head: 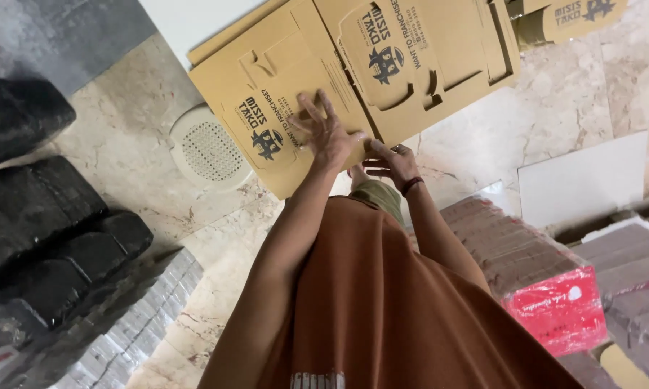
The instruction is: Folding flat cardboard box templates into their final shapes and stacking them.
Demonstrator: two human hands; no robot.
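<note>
A flat die-cut brown cardboard box blank [267,86] with dark blue print lies on top of several similar blanks [439,50], held over the marble floor. My left hand [326,133] lies on its printed face with fingers spread and the thumb at its lower edge. My right hand [390,163], with a dark band at the wrist, pinches the lower edge of the blanks just beside the left hand. Both arms reach out from a rust-brown garment [382,302] that fills the lower middle of the view.
A round white perforated cover [207,150] sits in the beige marble floor [555,108]. Black bags [43,216] are piled at left. Wrapped bundles with a red label [555,299] stand at right, beside a white sheet [584,180]. A folded printed box [569,18] lies at top right.
</note>
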